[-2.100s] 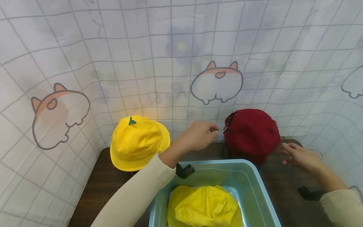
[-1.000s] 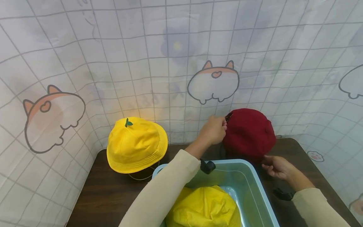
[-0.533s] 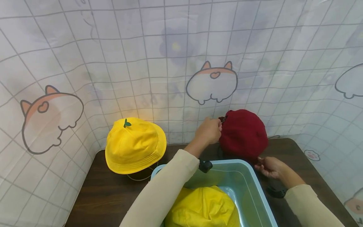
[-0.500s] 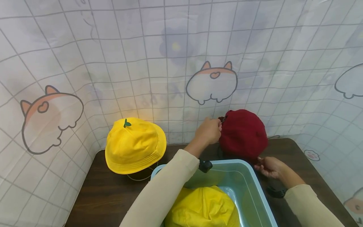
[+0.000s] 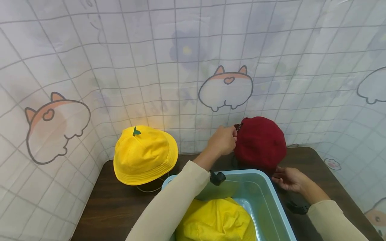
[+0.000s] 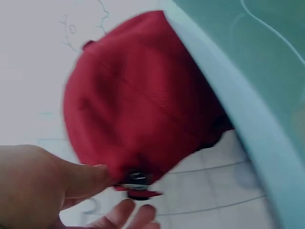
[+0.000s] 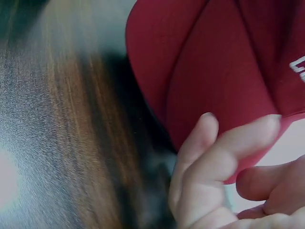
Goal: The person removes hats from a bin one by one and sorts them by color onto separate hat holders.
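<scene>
A dark red baseball cap [image 5: 260, 144] sits at the back right of the table, its buckled rear strap towards the left. With thumb and fingers, my left hand [image 5: 222, 140] pinches the cap's rear edge beside the metal buckle [image 6: 137, 179]. My right hand [image 5: 290, 180] holds the cap's brim [image 7: 214, 95] at the front right, fingers curled at its edge. In the right wrist view, part of white lettering [image 7: 299, 67] shows on the front of the crown. What supports the cap from below is hidden.
A light blue plastic bin [image 5: 272, 197] stands in front of the cap with a crumpled yellow hat [image 5: 218, 219] inside. Left of it, a yellow bucket hat [image 5: 146, 154] with a green sprout rests on a wire stand [image 5: 147, 190]. A patterned curtain [image 5: 187, 83] backs the dark wooden table [image 5: 105, 207].
Both hands have come in to the red cap and taken hold of its rear edge and brim. The cap has shifted slightly left and turned a little; over the last half second it hardly moves.
</scene>
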A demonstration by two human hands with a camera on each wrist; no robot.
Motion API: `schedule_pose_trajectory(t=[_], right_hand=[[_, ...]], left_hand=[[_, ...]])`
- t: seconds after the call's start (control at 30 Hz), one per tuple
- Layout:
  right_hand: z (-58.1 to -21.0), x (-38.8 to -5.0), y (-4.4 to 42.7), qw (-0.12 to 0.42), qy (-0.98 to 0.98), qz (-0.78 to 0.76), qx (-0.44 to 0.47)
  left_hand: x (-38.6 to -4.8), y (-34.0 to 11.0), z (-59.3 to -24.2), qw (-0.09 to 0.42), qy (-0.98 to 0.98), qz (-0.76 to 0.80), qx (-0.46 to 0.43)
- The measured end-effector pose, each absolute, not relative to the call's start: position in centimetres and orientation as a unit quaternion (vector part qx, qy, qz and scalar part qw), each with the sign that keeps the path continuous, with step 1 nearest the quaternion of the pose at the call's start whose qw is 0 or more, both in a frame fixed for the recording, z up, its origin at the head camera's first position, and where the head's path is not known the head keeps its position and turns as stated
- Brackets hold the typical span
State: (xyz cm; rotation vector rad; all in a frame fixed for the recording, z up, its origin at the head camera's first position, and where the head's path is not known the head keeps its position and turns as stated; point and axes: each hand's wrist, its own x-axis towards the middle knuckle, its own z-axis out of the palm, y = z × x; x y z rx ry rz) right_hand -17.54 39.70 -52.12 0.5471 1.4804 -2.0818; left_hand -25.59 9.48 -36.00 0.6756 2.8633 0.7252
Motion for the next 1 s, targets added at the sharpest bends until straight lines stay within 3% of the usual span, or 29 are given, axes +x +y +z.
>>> schedule_pose_trajectory(t=[0.2, 0.47, 0.7, 1.0], right_hand=[[-49.9, -16.8, 40.5, 0.226, 0.609, -0.728, 0.219], [-44.2, -16.1, 39.6, 0.16, 0.701, -0.671, 0.18], [-39.3, -14.6, 37.3, 0.08, 0.751, -0.643, 0.13], [-34.6, -12.3, 31.9, -0.012, 0.873, -0.486, 0.034]], left_hand=[[-23.7, 7.6, -32.5, 0.062, 0.948, 0.197, 0.243], [-19.3, 1.1, -28.6, 0.033, 0.939, 0.188, 0.286], [-14.8, -5.0, -30.0, 0.054, 0.934, 0.188, 0.298], [-11.0, -9.4, -33.4, 0.026, 0.945, 0.175, 0.274]])
